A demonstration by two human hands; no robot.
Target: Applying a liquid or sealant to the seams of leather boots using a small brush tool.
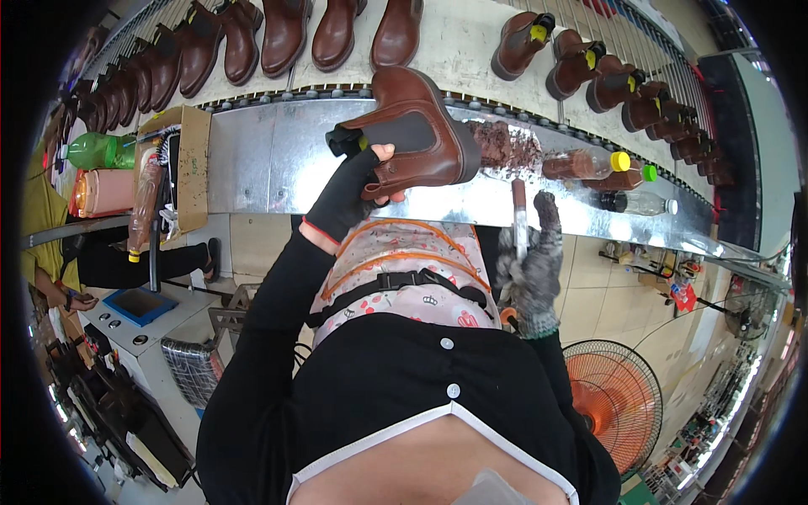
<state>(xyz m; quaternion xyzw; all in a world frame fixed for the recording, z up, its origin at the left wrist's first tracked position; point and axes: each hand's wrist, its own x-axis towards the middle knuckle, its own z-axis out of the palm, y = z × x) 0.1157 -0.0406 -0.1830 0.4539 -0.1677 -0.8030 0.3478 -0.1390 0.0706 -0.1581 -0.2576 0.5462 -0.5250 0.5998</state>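
Note:
A brown leather ankle boot (431,160) with dark elastic side panels lies on its side over the metal ledge. My left hand (347,189), in a black fingerless glove, grips it by the shaft near the top opening. My right hand (530,282) wears a grey, stained knit glove and is closed around a slim brush-like tool (520,220) with a pale handle and a brown tip. That tip points toward the ledge, apart from the boot. Just beyond it, a patch of dark brown smeared material (505,145) covers part of the ledge.
Brown boots (284,38) stand in a row along the conveyor (454,50), with more boots (576,66) at right. Bottles (581,164) lie on the ledge. A cardboard box (195,168) sits at left, near another person's arm (46,286). An orange fan (613,400) is at lower right.

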